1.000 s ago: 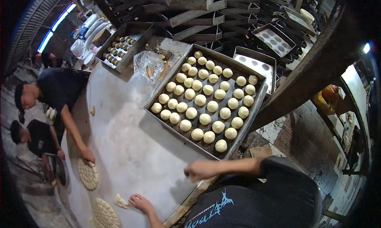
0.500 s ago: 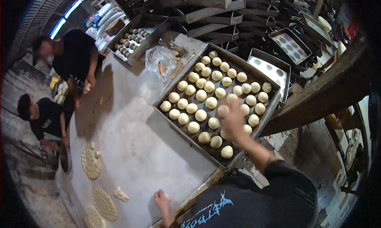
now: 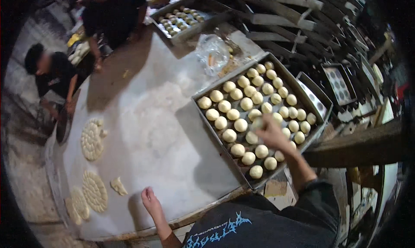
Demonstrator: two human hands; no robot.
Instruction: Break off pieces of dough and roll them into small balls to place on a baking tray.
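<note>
My right hand (image 3: pixel 273 133) reaches over a dark metal tray (image 3: pixel 225 158) holding many round pale dough balls (image 3: pixel 241 125). Its fingers are bent around one blurred dough ball (image 3: pixel 258 123), above the tray's middle. Rough rows of balls surround it, with dark tray bottom showing between some. Over the front edge of the pale work table, my left hand (image 3: pixel 151 201) hangs loosely, its fingers partly extended and nothing visible in them. A small scrap of dough (image 3: pixel 118 186) lies to its left, apart from the hand.
Flat, scored dough rounds (image 3: pixel 94 191) lie on the table's left side. A second tray of balls (image 3: pixel 190 31) and a clear plastic bag (image 3: pixel 212 55) are at the back. Two people (image 3: pixel 55 77) work at the far left. Stacked pans and a wooden beam (image 3: pixel 359 146) stand right.
The whole view has shifted, so the tray sits farther right and the dough rounds higher. My right hand remains over the tray's middle; my left hand appears farther left and extends more.
</note>
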